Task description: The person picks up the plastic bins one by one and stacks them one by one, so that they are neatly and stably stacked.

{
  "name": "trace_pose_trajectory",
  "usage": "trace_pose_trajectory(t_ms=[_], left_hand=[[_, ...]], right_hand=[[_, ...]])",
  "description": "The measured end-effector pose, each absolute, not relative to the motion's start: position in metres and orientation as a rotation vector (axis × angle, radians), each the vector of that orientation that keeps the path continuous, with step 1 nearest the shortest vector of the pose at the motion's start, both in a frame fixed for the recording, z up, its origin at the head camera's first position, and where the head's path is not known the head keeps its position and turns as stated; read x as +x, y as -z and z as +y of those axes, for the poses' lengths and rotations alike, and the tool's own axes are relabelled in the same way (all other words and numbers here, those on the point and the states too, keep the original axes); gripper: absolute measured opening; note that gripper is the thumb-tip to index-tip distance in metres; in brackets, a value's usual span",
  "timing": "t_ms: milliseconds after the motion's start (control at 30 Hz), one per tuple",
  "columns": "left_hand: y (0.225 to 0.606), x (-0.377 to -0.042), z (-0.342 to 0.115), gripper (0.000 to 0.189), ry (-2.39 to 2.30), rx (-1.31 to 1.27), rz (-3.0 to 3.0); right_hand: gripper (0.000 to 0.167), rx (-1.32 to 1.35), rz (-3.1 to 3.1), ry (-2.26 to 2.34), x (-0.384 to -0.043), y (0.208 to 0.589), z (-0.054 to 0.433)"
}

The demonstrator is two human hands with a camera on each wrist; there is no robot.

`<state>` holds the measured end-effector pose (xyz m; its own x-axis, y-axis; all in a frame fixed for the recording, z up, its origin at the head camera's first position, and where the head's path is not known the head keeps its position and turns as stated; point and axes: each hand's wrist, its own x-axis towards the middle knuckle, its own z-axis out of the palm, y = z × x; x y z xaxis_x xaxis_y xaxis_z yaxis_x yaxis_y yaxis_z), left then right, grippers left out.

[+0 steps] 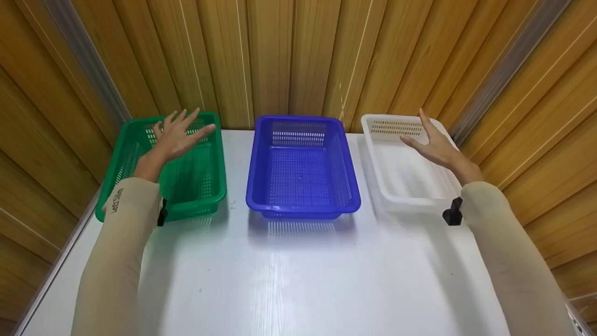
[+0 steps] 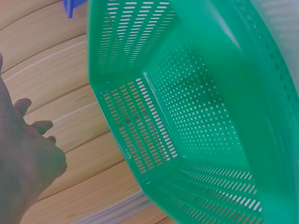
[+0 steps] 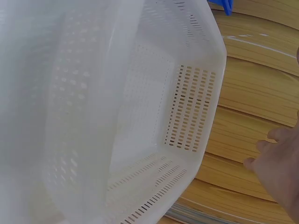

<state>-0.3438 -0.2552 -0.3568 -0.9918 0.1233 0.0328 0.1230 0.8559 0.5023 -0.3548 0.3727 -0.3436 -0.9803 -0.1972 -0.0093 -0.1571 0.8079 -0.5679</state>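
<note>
Above the green plastic basket (image 1: 223,177) at the left, my left hand (image 1: 175,140) hovers with fingers spread and nothing in it. My right hand (image 1: 437,147) hangs over the white plastic basket (image 1: 408,201) at the right, thumb and fingers apart and holding nothing. Between them a blue-purple basket (image 1: 303,208) stands on the white table. In the left wrist view, bare slotted walls and floor show in the green basket (image 2: 135,123). The right wrist view shows the white basket (image 3: 140,107) with nothing inside, my right hand (image 3: 280,168) beyond its rim.
Yellow wood-look panels (image 1: 270,60) rise behind the baskets and along both sides. The white table (image 1: 298,280) reaches forward from the baskets toward me, with shadows of both arms on it. A grey metal strip (image 1: 513,65) runs up the right corner.
</note>
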Motion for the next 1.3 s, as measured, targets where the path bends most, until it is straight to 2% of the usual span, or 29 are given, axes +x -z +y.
trace_pose_trajectory(t_ms=[233, 500, 700, 1300], left_hand=[[0.359, -0.337, -0.255, 0.085, -1.124, 0.201, 2.833], [0.369, -0.327, -0.25, 0.084, -1.373, 0.134, 2.623], [0.376, -0.321, -0.242, 0.079, -1.495, 0.183, 2.534], [0.403, -0.306, -0.212, 0.07, -1.805, 0.244, 2.284]], right_hand=[[0.089, -0.287, 2.865, 1.072, -0.352, 0.35, 0.376], [0.082, -0.284, 2.692, 1.294, -0.35, 0.361, 0.378], [0.081, -0.324, 2.584, 1.393, -0.345, 0.366, 0.373], [0.075, -0.529, 2.436, 1.343, -0.314, 0.375, 0.311]])
